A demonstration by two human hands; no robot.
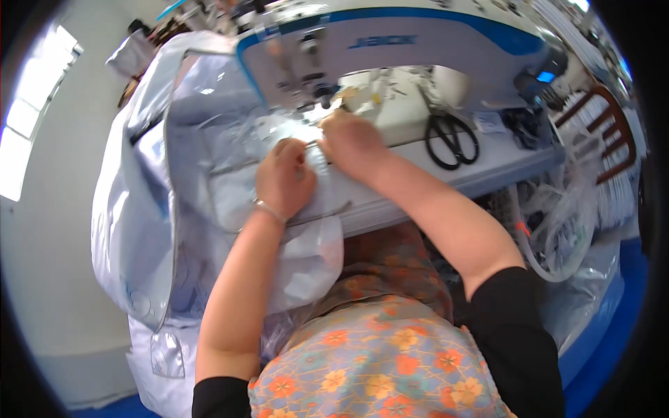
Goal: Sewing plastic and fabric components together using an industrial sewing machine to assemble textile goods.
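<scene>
A large, shiny pale sheet (233,191) with grey piped edges lies across the machine bed and hangs over the front and left side. My left hand (286,180) is closed, with thumb and fingers pinching the sheet near its edge, just in front of the needle area. Close beside it on the right, my right hand (350,139) is also closed, its fingertips on the sheet's edge next to the needle. The white and blue sewing machine (432,52) stands over both hands, its lamp glaring brightly on the work. Blur and glare hide the exact fingertips.
Black-handled scissors (453,141) lie on the machine table (390,212), right of my right forearm. Farther right are a dark coiled cord (524,127), a clear plastic bag (568,202) and a wooden chair (613,129). A white wall (73,230) stands at the left.
</scene>
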